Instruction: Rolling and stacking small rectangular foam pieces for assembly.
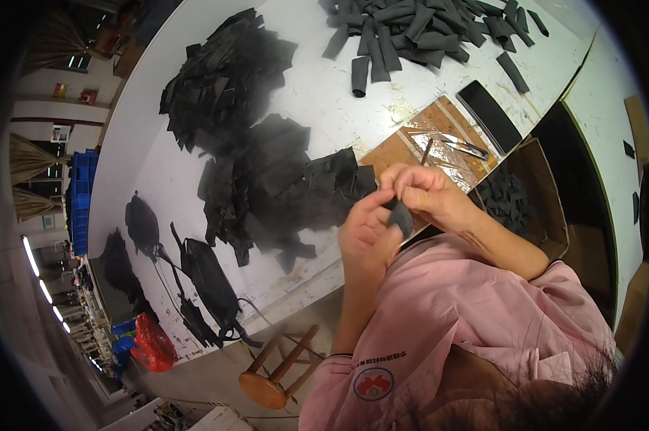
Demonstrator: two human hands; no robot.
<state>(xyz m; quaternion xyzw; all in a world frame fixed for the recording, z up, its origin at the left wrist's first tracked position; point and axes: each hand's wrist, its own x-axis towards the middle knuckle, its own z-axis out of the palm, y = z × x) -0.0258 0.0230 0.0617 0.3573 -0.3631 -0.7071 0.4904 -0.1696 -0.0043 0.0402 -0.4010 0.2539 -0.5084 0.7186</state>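
Observation:
Close to my body, over the table's near edge, both hands meet at a small dark grey piece of cloth [400, 218]. My left hand [367, 233] is closed on it, palm turned up, thumb and finger pinching its upper end. From the other side my right hand [431, 194] grips the same end with its fingertips. A thin brown stick [427, 151] rises from behind the right hand's fingers; whether that hand holds it I cannot tell. Just beyond lies a brown board [389, 152] with shiny clear tape, and on it a metal-bladed hand tool [464, 147].
Loose black cloth pieces [227, 79] heap on the white table [324, 122]. Rolled dark cloth tubes [418, 29] lie at the far side. A black phone-like slab [488, 115] is beside the board. A cardboard box [551, 194] of small dark pieces, black bags [209, 280] and a wooden stool [263, 390] are nearby.

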